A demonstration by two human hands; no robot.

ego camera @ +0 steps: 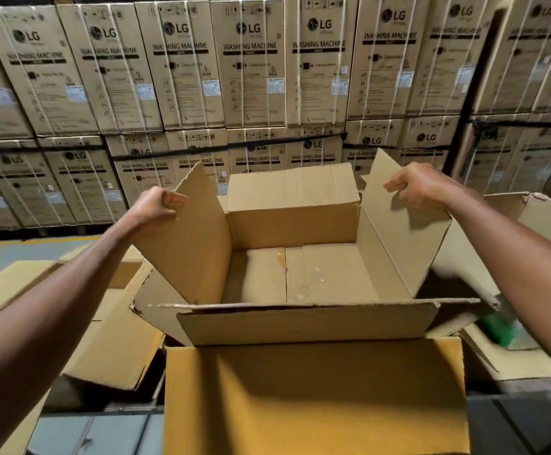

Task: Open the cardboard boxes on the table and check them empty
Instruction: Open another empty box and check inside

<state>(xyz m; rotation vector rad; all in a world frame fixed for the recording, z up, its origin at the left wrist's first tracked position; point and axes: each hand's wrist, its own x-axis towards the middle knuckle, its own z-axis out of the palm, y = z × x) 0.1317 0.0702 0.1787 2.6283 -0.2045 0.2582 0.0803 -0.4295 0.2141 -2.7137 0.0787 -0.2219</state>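
lighting: warm, dim warehouse light from above and behind me. my left hand (156, 205) and right hand (415, 187) are fairly lit on top, and the right one throws a soft shadow onto the right flap (408, 218).
brightest patch: the near flap (313, 395), glowing yellow-orange, with a broad dark shadow across its lower middle.
glare: small glints on the clear tape on the open cardboard box (300, 274) floor.
distortion: wide-angle bowing; the stacked washing machine cartons (251, 67) lean outward at both edges.
blur: a green object (497, 326) at lower right is smeared; carton print at the far left and right is soft, the centre sharper.
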